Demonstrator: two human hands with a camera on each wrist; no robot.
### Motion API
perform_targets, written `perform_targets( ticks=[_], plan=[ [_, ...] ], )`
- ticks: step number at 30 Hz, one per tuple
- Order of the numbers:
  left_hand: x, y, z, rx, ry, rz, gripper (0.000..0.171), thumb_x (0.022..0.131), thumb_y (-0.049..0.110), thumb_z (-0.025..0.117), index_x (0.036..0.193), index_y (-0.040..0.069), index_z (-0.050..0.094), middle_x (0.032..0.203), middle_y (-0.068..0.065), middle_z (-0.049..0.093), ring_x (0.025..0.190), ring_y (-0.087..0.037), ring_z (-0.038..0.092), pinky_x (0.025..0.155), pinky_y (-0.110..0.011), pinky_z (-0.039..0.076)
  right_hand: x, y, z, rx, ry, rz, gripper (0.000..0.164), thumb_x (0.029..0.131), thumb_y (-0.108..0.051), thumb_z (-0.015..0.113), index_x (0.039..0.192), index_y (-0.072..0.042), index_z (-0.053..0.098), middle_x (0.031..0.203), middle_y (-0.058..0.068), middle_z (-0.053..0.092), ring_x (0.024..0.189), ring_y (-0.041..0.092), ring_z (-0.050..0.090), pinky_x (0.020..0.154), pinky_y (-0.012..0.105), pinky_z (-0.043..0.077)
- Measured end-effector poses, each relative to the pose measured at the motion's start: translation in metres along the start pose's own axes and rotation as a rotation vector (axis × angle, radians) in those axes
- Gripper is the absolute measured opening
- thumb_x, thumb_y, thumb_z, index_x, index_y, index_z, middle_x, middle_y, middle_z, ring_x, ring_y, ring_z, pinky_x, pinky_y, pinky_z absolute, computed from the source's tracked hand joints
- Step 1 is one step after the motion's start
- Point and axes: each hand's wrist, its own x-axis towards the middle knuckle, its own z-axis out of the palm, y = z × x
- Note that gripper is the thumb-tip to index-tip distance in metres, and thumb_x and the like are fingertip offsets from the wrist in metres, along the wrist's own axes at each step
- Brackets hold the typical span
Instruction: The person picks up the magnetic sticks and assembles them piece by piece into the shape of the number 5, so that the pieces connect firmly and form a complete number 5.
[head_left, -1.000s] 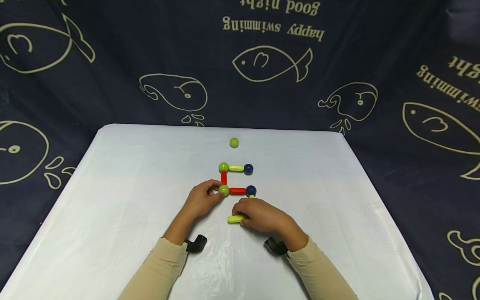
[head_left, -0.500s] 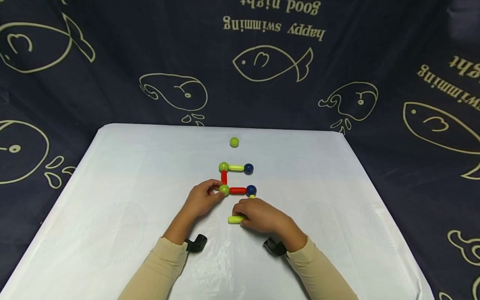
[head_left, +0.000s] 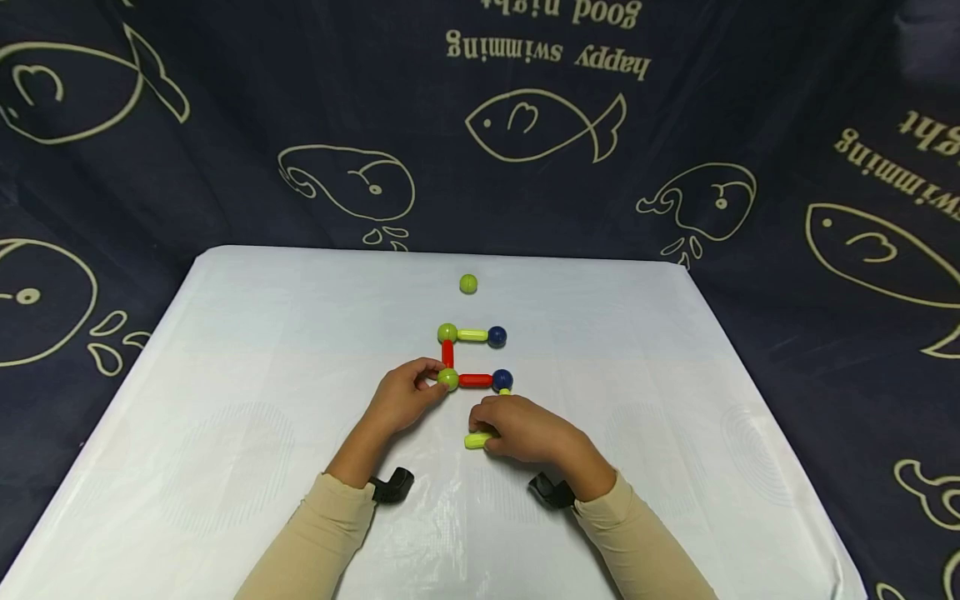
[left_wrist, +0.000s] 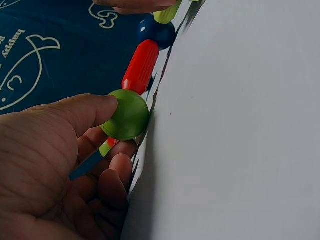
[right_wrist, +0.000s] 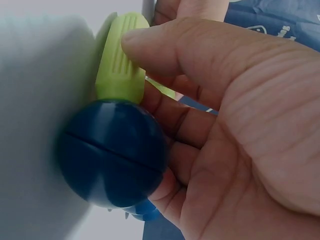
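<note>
My left hand [head_left: 405,396] pinches a light-green ball [left_wrist: 126,115] at a corner of a ball-and-stick magnetic structure. From that ball a red stick [head_left: 476,381] runs right to a dark blue ball [head_left: 502,380]; another red stick [head_left: 447,354] runs back to a second green ball [head_left: 447,333]. A yellow-green stick [head_left: 472,335] joins that one to a further blue ball [head_left: 497,337]. My right hand [head_left: 525,429] grips a yellow-green stick [right_wrist: 121,60], thumb along its side, with a blue ball [right_wrist: 112,152] at its end. In the head view the hand hides this ball.
A loose green ball [head_left: 468,284] lies near the far edge of the white table [head_left: 225,333]. A short bit of yellow-green stick [head_left: 505,392] shows between the nearer blue ball and my right hand. A dark cloth [head_left: 525,208] printed with fish hangs behind.
My right hand has shifted slightly to the right, carrying the stick's free end with it. The left hand and the rest of the structure look the same.
</note>
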Motion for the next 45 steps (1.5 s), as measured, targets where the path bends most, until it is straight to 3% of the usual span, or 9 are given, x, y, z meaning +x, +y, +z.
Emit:
perform_targets(
  ticks=[7,12,18,24,30,33,45],
  plan=[
    [0.000,0.000,-0.001,-0.004,0.008,0.003,0.027,0.089,0.021,0.074,0.114,0.011,0.070,0.098,0.001,0.069,0.076,-0.012,0.056,0.068,-0.032,0.044,-0.002,0.000,-0.008,0.058,0.006,-0.004,0.017,0.086,-0.008,0.074,0.102,-0.012,0.068,0.086,-0.005,0.058,0.078,0.008,0.050,0.073,0.026,0.044],
    [0.000,0.001,0.000,-0.001,0.008,-0.007,0.028,0.089,0.021,0.075,0.114,0.012,0.070,0.097,0.001,0.069,0.076,-0.013,0.055,0.069,-0.032,0.044,-0.011,0.011,-0.020,0.142,0.122,0.006,0.018,0.089,-0.008,0.072,0.106,-0.006,0.067,0.092,-0.001,0.061,0.083,0.014,0.054,0.076,0.031,0.046],
    [0.000,0.001,0.000,0.016,0.001,-0.008,0.027,0.089,0.021,0.074,0.114,0.012,0.070,0.093,0.001,0.067,0.075,-0.014,0.054,0.069,-0.032,0.043,-0.027,0.032,-0.022,0.242,0.221,0.119,0.021,0.089,-0.009,0.072,0.108,-0.005,0.066,0.094,0.000,0.061,0.086,0.016,0.056,0.076,0.032,0.048],
    [-0.001,-0.001,-0.002,0.012,0.017,-0.006,0.026,0.089,0.021,0.074,0.113,0.012,0.070,0.093,0.001,0.067,0.075,-0.014,0.054,0.068,-0.032,0.043,-0.034,0.046,-0.013,0.372,0.190,0.149,0.029,0.088,-0.013,0.075,0.112,-0.005,0.061,0.095,0.004,0.061,0.083,0.016,0.055,0.074,0.031,0.047],
    [-0.001,-0.001,0.000,-0.010,0.006,-0.019,0.028,0.089,0.020,0.074,0.115,0.012,0.070,0.100,0.001,0.068,0.077,-0.013,0.055,0.069,-0.031,0.044,-0.041,0.052,-0.005,0.502,0.034,0.130,0.036,0.083,-0.014,0.080,0.107,-0.009,0.055,0.087,0.006,0.057,0.080,0.017,0.053,0.069,0.027,0.044],
    [-0.001,0.000,0.001,-0.003,0.007,-0.022,0.027,0.089,0.020,0.075,0.114,0.013,0.070,0.099,0.002,0.068,0.077,-0.013,0.055,0.069,-0.032,0.044,-0.044,0.052,-0.002,0.486,-0.002,0.110,0.035,0.084,-0.014,0.080,0.108,-0.013,0.055,0.089,0.007,0.056,0.083,0.018,0.052,0.070,0.027,0.043],
    [-0.001,0.002,0.000,0.005,0.011,-0.014,0.026,0.088,0.021,0.075,0.113,0.012,0.070,0.092,0.002,0.066,0.076,-0.014,0.054,0.068,-0.032,0.043,-0.043,0.049,0.001,0.409,0.028,0.070,0.024,0.090,-0.015,0.075,0.108,-0.018,0.060,0.088,-0.004,0.056,0.082,0.011,0.052,0.072,0.028,0.045]
  ],
)
